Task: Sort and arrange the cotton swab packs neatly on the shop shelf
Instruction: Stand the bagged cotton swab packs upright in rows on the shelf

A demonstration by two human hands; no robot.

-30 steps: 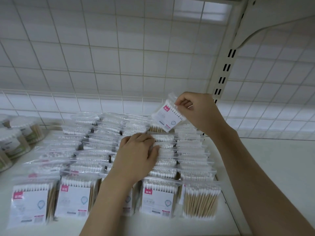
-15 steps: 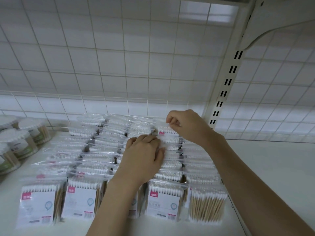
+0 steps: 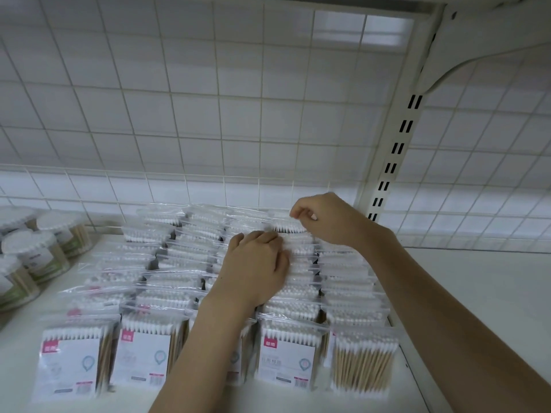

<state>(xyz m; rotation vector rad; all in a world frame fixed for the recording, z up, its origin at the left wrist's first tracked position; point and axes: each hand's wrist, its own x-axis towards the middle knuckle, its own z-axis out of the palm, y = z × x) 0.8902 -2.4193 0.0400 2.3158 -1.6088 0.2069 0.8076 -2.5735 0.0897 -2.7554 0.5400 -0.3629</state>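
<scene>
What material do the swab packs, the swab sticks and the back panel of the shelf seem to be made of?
Swab packs: thin clear plastic film, glossy, with shiny wrinkles and a printed white label inside.
Swab sticks: probably wood or bamboo, being matt tan with white cotton-like tips.
Back panel: likely white-painted metal wire grid, though plastic coating cannot be excluded.

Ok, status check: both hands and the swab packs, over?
Left hand flat on the middle rows of swab packs. Right hand at the back pack, fingers curled; grip unclear. Round swab tubs stand left, nothing blocking.
</scene>
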